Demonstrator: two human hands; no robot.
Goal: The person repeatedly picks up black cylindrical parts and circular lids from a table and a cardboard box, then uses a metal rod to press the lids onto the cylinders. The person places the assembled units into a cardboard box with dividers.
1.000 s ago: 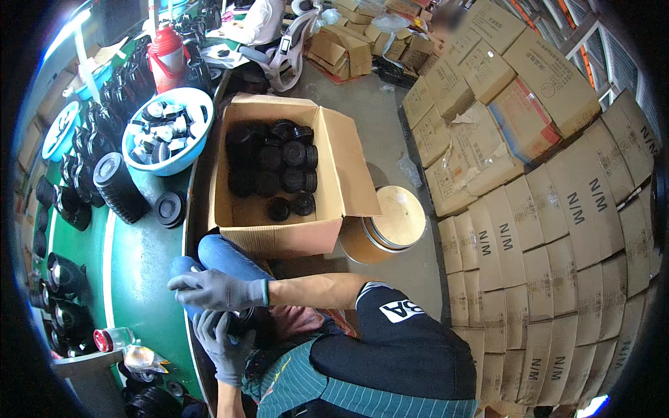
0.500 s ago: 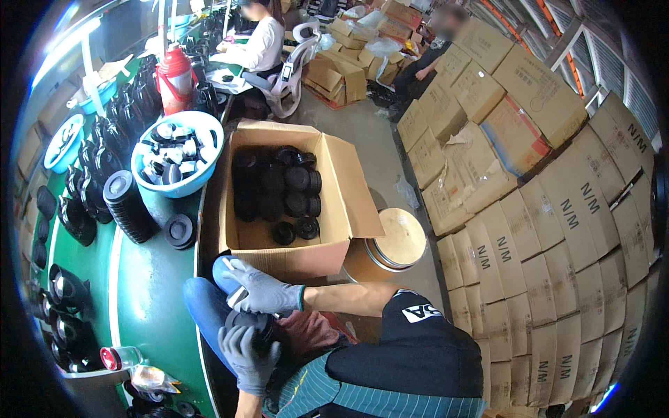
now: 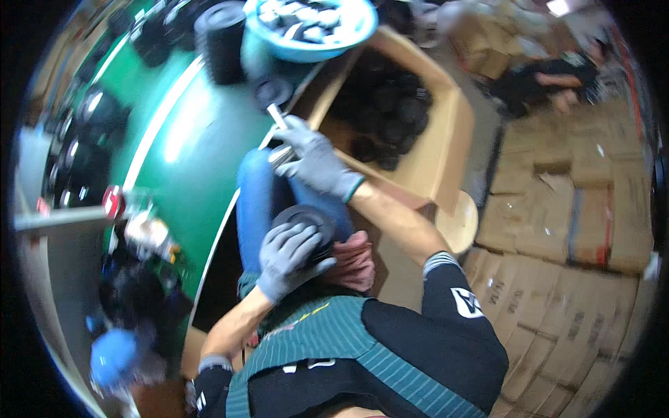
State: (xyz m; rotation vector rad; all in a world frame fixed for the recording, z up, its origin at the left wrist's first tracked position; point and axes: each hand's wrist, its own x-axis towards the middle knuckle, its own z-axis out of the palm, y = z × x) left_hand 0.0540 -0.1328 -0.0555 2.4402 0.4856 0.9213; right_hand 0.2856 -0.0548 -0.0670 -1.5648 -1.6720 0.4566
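Head view: left hand (image 3: 291, 259), fingers curled over black part (image 3: 304, 217) above lap (image 3: 254, 202); right hand (image 3: 315, 159) pinching pale rod (image 3: 277, 117)
A loose left grip could let the part roll off; its round face looks upward, while the rod's long axis slants forward-left, toward the tabletop (image 3: 209, 139) (blur hides finer detail)

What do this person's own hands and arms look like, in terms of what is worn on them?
The left hand and right hand wear grey gloves; the right one has teal edging at its wrist. The forearms are bare up to short black sleeves with pale bands at the hems. The right sleeve bears a white patch with dark marking.
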